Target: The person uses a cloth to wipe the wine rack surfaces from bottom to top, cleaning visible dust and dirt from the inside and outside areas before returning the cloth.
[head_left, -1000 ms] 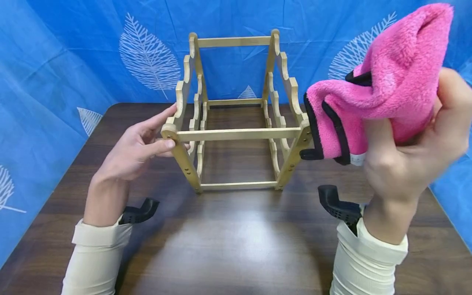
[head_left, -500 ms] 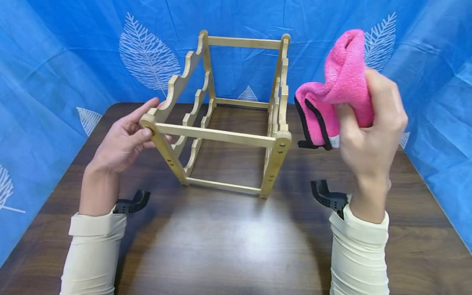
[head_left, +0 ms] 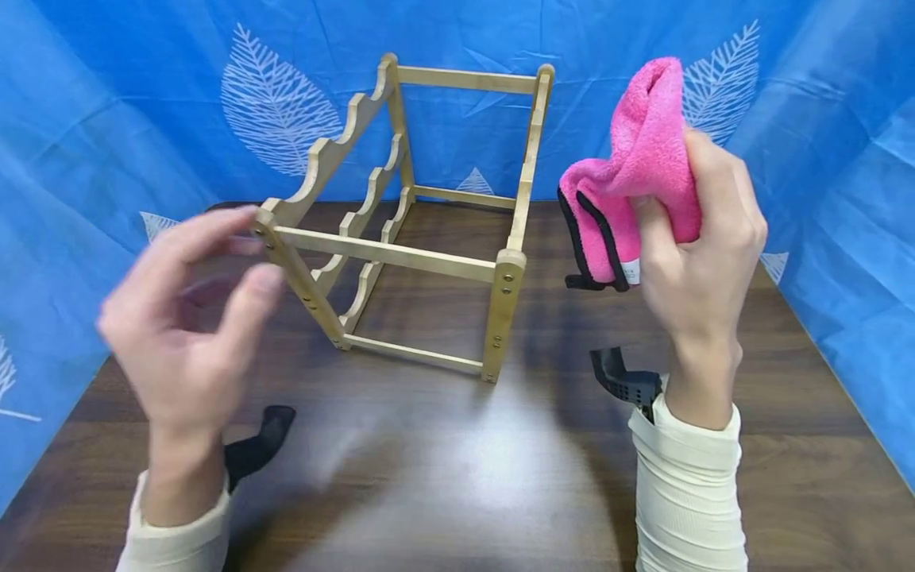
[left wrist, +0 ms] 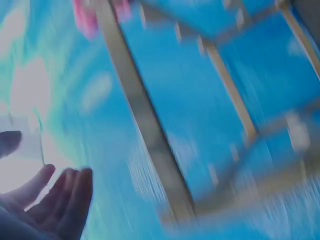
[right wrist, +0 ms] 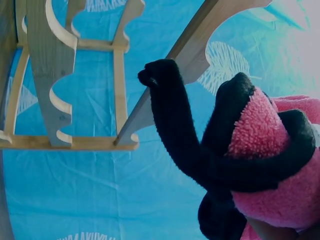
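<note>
A pale wooden wine rack [head_left: 386, 253] with scalloped rails stands on the table, turned so its front right post points toward me. My right hand [head_left: 704, 246] grips a bunched pink cloth [head_left: 654, 163] in the air to the right of the rack. Black edging and a small white label show on the cloth. Blurred by motion, my left hand [head_left: 179, 342] is beside the rack's front left corner, fingers loosely bent and holding nothing. In the left wrist view a gap separates that hand [left wrist: 57, 202] from the rack's bar [left wrist: 145, 110].
The dark wood table [head_left: 429, 485] reaches back to a blue curtain [head_left: 472, 32] with white leaf prints. Black wrist mounts [head_left: 260, 445] stick out from both cream sleeves [head_left: 689, 492].
The rack has turned, its front right post swinging toward me and left. My left hand has let go of its corner and drawn back. The right hand has brought the cloth leftward.
</note>
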`<state>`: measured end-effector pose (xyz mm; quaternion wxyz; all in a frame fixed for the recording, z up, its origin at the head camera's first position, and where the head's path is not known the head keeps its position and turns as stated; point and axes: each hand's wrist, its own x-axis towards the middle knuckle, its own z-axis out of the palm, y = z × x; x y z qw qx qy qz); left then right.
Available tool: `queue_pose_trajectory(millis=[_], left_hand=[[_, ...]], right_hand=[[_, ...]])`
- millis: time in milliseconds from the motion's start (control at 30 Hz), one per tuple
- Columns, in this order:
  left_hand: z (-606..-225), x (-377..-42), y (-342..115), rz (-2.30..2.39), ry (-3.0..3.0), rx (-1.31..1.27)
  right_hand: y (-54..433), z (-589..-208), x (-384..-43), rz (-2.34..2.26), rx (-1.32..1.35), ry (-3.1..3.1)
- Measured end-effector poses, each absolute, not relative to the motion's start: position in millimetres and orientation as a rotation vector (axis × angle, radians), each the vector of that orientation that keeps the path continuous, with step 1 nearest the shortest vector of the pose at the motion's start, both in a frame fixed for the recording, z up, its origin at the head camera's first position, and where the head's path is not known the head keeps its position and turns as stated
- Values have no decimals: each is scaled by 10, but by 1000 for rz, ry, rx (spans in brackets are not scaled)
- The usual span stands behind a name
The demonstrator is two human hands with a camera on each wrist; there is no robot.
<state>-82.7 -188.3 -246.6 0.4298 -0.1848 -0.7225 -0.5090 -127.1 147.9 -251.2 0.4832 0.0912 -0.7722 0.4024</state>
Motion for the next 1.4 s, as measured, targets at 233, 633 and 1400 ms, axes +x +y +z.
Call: queue_pose_trajectory(millis=[233,633,1400], left_hand=[[-2548,-703,-933,-635,-2182,-733],[-2444,-998,-579,-468,-2643,-661],[-2499,-1011,-717,-646,-2478,-732]], right_hand=[[1488,-2558,-1230,914,183,-2043],[1455,-2580,-1229,863,174,-2360],[1465,-2566,-1257,883,59,-2269]])
